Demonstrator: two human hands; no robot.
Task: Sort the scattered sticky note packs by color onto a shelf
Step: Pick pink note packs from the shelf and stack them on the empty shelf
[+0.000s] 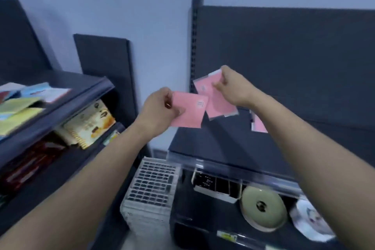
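My left hand (160,110) grips a pink sticky note pack (190,110) by its left edge, held in the air over the left end of the dark shelf (213,144). My right hand (233,87) pinches a second pink pack (218,99) in clear wrap, just right of the first and partly overlapped by it. A third pink pack (258,125) lies on the shelf behind my right forearm, mostly hidden. On the left shelf (67,101) lie scattered packs: yellow-green ones (18,111), a light blue one (36,89) and a pale pink-edged one (57,93).
Below the left shelf sit snack boxes (89,124) and red packets (26,168). A white slotted basket (150,189) stands on the floor between the units. Under the dark shelf are a black-and-white box (215,186), a round tape roll (261,207) and a white packet (310,219).
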